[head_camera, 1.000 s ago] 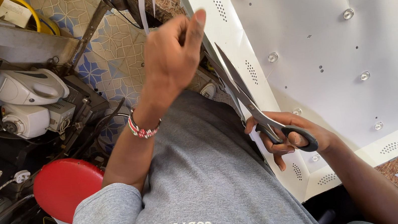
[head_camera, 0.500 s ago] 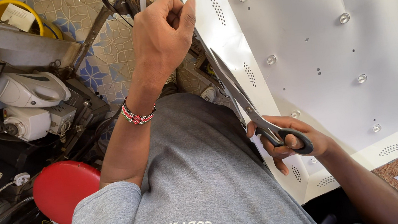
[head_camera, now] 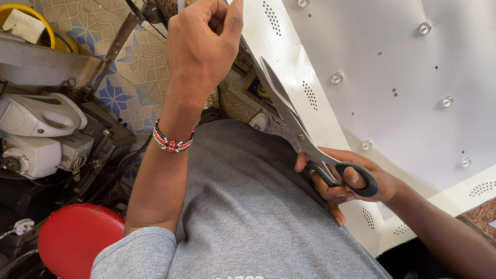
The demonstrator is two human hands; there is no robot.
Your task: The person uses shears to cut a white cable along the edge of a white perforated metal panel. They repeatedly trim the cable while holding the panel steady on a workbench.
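Between my two hands runs the edge of a white perforated sheet [head_camera: 414, 56], with the scissors [head_camera: 297, 127] laid along it. My right hand [head_camera: 348, 181] grips their black handles, fingers through the loops, blades pointing away. My left hand [head_camera: 204, 41] pinches the sheet's edge beyond the tips. Below my left elbow sits a red stool [head_camera: 74, 239].

A pair of black-handled scissors [head_camera: 318, 150], gripped in the right hand [head_camera: 344, 181], points its long steel blades up along the edge of a large white sheet [head_camera: 416, 68] studded with small clear bulbs and hole clusters, whose edge the left hand [head_camera: 204, 41] pinches.
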